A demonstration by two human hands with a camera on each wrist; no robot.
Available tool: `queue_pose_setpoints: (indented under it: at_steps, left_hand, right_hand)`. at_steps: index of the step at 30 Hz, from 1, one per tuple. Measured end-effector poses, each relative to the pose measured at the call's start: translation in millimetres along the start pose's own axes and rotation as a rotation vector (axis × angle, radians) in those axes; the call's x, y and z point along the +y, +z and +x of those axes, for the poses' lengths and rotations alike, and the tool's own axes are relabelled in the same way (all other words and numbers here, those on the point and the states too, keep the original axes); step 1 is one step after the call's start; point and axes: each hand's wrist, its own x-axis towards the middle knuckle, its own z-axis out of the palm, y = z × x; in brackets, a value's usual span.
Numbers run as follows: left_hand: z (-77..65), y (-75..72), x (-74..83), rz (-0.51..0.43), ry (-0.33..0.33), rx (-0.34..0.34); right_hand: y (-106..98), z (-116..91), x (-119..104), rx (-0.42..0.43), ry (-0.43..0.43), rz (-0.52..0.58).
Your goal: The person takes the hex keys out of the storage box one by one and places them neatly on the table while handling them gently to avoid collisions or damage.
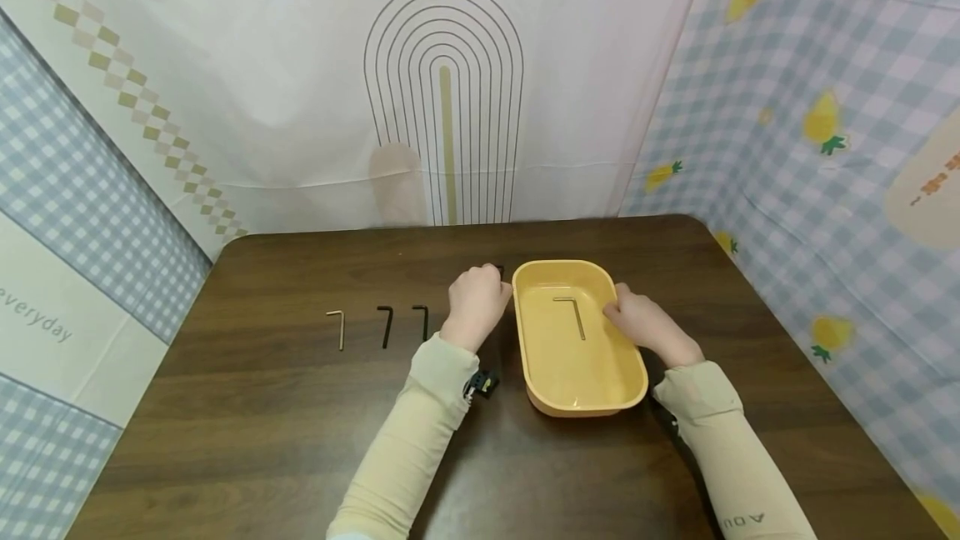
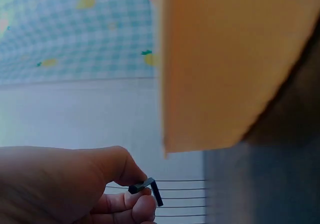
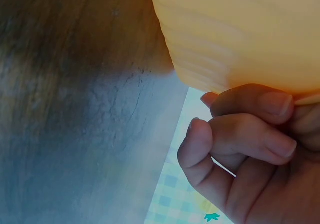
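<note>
My left hand (image 1: 477,303) pinches a black L-shaped hex key (image 2: 156,193) between thumb and fingers, just left of a yellow plastic bin (image 1: 551,361). In the head view this hand mostly hides the key. My right hand (image 1: 648,325) grips the bin's right rim, its fingers (image 3: 250,103) curled below the edge. One brass-toned hex key (image 1: 579,321) lies inside the bin. Left of my hands, another brass-toned hex key (image 1: 342,332) and two black hex keys, one in the middle (image 1: 387,329) and one nearer my left hand (image 1: 425,325), lie spaced in a row.
The dark wooden table (image 1: 247,423) carries everything. Behind it hangs a white printed curtain (image 1: 300,90), and a checked fabric with pineapples (image 1: 787,232) borders the right side. My left wrist wears a small black device (image 1: 483,383).
</note>
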Motion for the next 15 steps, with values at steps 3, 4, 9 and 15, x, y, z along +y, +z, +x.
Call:
queue_pose_setpoints:
  at_steps: [3, 4, 9, 15]
  left_hand:
    - [-2.7, 9.6, -2.0, 0.016, -0.018, 0.007]
    - [-4.1, 12.5, -1.9, 0.02, -0.025, 0.009]
    - [-8.1, 25.4, 0.1, 0.057, -0.064, 0.005]
    - [-10.0, 39.1, 1.0, 0.114, -0.096, -0.015]
  right_hand:
    - [0, 0, 0, 0.006, -0.003, 0.002]
    - [0, -1, 0, 0.007, -0.004, 0.002]
    - [1, -1, 0, 0.013, -0.009, 0.002]
    - [1, 0, 0, 0.011, -0.007, 0.006]
